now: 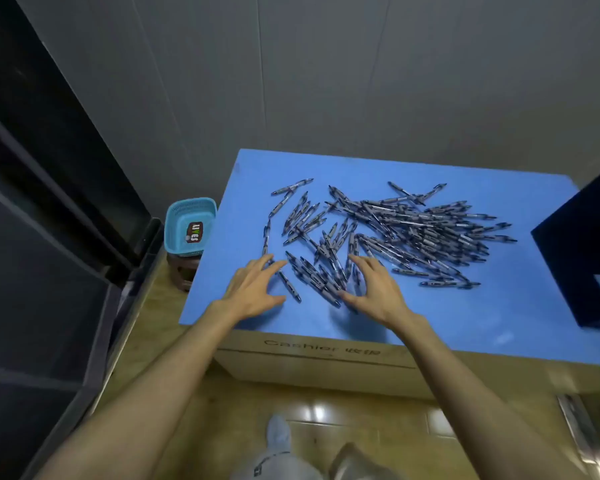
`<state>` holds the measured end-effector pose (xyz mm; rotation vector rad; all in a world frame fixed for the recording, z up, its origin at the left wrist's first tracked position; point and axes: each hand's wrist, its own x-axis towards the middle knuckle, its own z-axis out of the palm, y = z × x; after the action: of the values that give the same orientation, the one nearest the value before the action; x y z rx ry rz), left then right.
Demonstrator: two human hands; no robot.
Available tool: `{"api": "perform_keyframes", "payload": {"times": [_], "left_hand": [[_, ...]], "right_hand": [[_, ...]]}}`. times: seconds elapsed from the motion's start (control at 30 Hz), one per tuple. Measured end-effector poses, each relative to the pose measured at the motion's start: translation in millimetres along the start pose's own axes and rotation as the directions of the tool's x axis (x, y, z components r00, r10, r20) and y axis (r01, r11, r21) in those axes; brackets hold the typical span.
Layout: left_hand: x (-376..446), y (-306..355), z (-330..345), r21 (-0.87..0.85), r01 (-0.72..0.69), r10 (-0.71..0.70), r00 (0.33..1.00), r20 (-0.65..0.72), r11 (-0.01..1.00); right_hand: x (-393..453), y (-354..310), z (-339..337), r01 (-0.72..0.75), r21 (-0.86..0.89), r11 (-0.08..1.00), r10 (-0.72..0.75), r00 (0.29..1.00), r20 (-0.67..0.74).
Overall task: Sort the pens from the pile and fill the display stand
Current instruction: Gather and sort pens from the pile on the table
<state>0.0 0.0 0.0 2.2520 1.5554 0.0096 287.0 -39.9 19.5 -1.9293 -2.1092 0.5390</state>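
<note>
A loose pile of several dark grey pens lies spread over the blue table top. A smaller bunch of pens sits at the near side of the pile, between my two hands. My left hand rests flat on the table left of this bunch, fingers spread and straight, touching a stray pen. My right hand is on the right of the bunch, fingers straight, its thumb against the pens. Neither hand holds a pen. A dark box-like object, possibly the display stand, stands at the table's right edge.
A light blue plastic basket sits on a brown stool left of the table. Dark shelving fills the left side. A grey wall stands behind the table. My feet are on the tan floor below.
</note>
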Motion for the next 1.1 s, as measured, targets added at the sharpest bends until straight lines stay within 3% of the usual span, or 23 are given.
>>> {"api": "perform_keyframes", "payload": {"times": [0.2,0.4,0.53,0.73,0.97,1.1], "left_hand": [[9.7,-8.7,24.0,-0.015,0.151,-0.151,0.988,-0.033,0.988],[23.8,-6.7,37.7,-0.135,0.31,-0.321,0.945,-0.067,0.941],[37.7,-2.0,40.1,-0.118,0.338,-0.348,0.934,-0.083,0.934],[66.1,8.8,34.8,-0.095,0.33,-0.337,0.939,-0.066,0.939],[85.4,7.4,39.9,-0.097,0.325,-0.334,0.937,-0.102,0.941],[84.1,7.7,44.9,-0.112,0.318,-0.331,0.936,-0.121,0.941]], "right_hand": [[7.0,8.3,41.9,-0.037,-0.108,0.993,0.037,0.999,-0.002],[6.5,10.5,59.1,-0.063,-0.008,0.998,0.062,0.996,-0.061],[19.3,13.4,57.0,-0.049,-0.026,0.998,0.046,0.995,-0.091],[56.0,25.2,54.4,-0.009,-0.194,0.981,-0.004,0.998,-0.067],[78.5,27.1,50.4,-0.021,-0.169,0.985,0.01,0.998,-0.067],[68.6,49.5,35.5,-0.016,-0.064,0.998,0.007,0.989,-0.145]]}}
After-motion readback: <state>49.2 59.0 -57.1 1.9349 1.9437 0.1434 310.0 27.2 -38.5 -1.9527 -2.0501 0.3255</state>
